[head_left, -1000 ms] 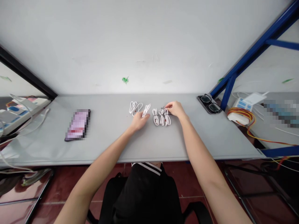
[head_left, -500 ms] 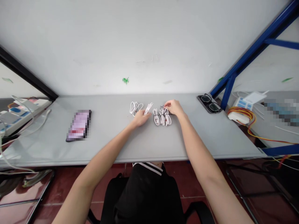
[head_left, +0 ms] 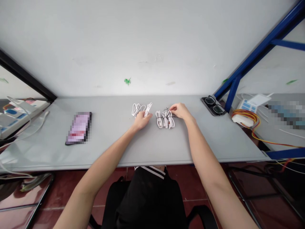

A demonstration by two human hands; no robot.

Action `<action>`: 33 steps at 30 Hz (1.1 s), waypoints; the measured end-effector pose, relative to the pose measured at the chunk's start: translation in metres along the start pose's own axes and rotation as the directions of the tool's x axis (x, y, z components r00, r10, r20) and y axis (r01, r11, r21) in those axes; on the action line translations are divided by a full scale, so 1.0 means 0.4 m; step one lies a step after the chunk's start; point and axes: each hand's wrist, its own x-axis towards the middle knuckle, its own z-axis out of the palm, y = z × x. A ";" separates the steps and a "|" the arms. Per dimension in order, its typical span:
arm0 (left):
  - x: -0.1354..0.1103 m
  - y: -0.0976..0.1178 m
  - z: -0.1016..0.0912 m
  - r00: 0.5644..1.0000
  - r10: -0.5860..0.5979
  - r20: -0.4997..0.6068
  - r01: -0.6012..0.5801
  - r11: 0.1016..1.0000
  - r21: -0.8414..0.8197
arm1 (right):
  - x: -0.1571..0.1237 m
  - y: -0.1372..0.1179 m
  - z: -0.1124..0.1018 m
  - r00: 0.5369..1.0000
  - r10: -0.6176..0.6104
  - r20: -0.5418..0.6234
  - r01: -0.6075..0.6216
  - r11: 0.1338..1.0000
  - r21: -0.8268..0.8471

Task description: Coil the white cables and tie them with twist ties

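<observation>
My left hand (head_left: 142, 120) is closed around a folded white cable (head_left: 148, 109), whose loops stick up past the fingers. Just behind that hand, a loose white cable (head_left: 136, 109) lies coiled on the grey table. Three white cable bundles sit side by side to the right: a left one (head_left: 159, 120), a middle one (head_left: 165, 121) and a right one (head_left: 170, 121), each bound with a black tie. Over the right bundle's far end, my right hand (head_left: 180, 110) has its fingertips pinched at a thin black twist tie (head_left: 167, 109).
A phone (head_left: 79, 128) lies on the table's left side. Glasses (head_left: 215, 105) rest on a dark tray at the back right. Power strips with cords (head_left: 16, 117) stand at far left; a yellow-and-red cable coil (head_left: 247, 116) is beyond the blue frame (head_left: 234, 89).
My left hand has shifted slightly left with the folded cable, away from the bundles. The right hand has moved a little to the right, and the black tie at its fingertips moved along.
</observation>
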 end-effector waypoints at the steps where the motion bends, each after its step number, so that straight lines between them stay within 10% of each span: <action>1: 0.000 0.000 0.000 1.000 0.003 -0.002 -0.003 1.000 0.000 | 0.001 0.001 0.002 1.000 0.000 0.001 0.000 1.000 -0.001; 33: 0.002 -0.012 0.011 0.998 0.060 -0.020 -0.060 0.998 0.027 | -0.005 0.002 0.020 0.984 -0.124 -0.127 0.145 0.974 0.172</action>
